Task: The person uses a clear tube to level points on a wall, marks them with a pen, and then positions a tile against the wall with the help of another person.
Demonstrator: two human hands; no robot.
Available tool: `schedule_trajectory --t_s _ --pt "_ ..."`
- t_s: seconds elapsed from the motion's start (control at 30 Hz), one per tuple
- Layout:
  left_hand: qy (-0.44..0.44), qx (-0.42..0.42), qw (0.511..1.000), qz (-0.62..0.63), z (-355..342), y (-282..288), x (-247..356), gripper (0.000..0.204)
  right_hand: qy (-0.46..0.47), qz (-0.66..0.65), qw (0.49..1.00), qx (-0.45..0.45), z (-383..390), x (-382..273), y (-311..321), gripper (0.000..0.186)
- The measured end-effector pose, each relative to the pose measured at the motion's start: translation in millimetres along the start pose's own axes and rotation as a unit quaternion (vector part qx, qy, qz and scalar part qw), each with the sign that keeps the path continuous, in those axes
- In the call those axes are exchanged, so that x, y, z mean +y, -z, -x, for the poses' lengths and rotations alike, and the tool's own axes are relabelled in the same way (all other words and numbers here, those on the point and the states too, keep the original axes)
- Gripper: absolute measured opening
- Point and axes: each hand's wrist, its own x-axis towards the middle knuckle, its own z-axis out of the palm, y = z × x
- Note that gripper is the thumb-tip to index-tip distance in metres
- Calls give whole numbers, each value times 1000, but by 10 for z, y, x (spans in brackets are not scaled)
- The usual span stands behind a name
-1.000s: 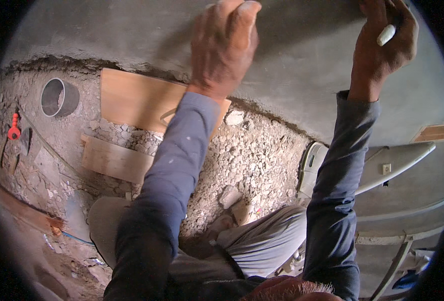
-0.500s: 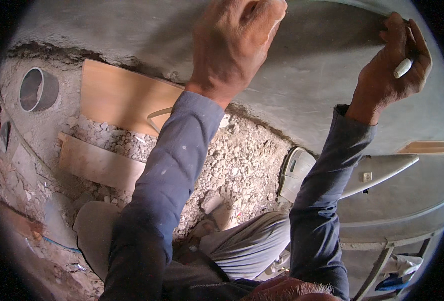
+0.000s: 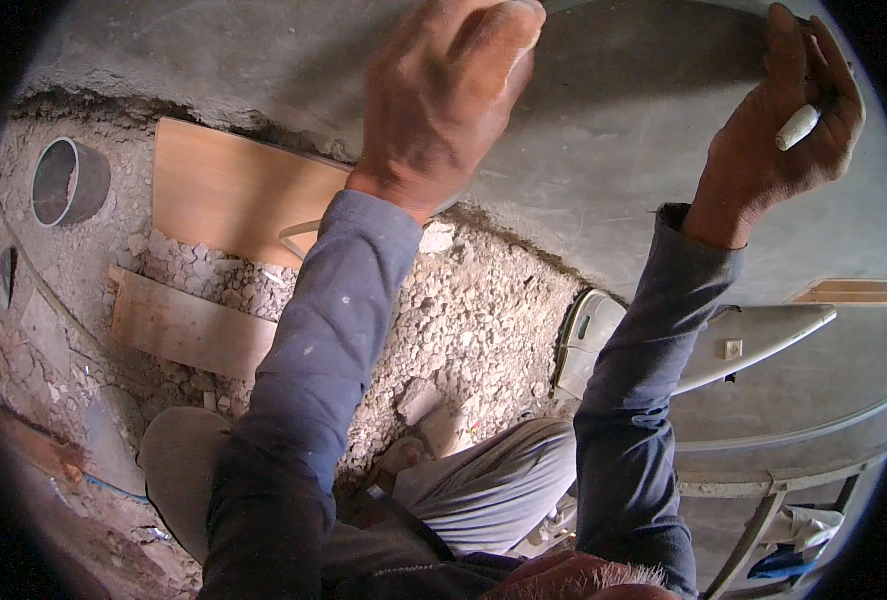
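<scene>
The left hand is clenched, its contents hidden, while the right hand grips a white stub before a grey wall — seemingly finished across its smooth face, ragged at its foot — how much work remains unclear.

The head view looks down and forward from the wearer's head through a wide fisheye whose dark rim rounds off the corners. It faces the grey wall along the top and the rubble mid-frame, with the left hand at upper centre, closer than the rubble.
</scene>
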Motion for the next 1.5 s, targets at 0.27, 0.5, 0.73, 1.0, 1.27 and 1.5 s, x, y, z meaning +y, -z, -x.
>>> schedule_trajectory --t_s 0.27,0.5,0.73,1.0,1.27,1.5 --pt "27 37 998 49 -36 -60 -1 35 13 3 1000 -13 -9 -148 -61 22" --pt "18 35 999 36 -103 -61 -4 28 -29 47 998 38 34 -232 -198 25" --pt "68 33 996 37 -214 -56 94 21 43 39 998 -19 56 -127 -79 32" --pt "69 36 996 39 -219 -98 106 20 23 72 997 34 88 -79 -142 33" --pt "49 67 995 60 -178 -140 106 23 -22 60 996 62 72 -120 -171 31" --pt "63 54 994 71 -229 -135 133 17 4 6 999 44 104 81 -165 22"
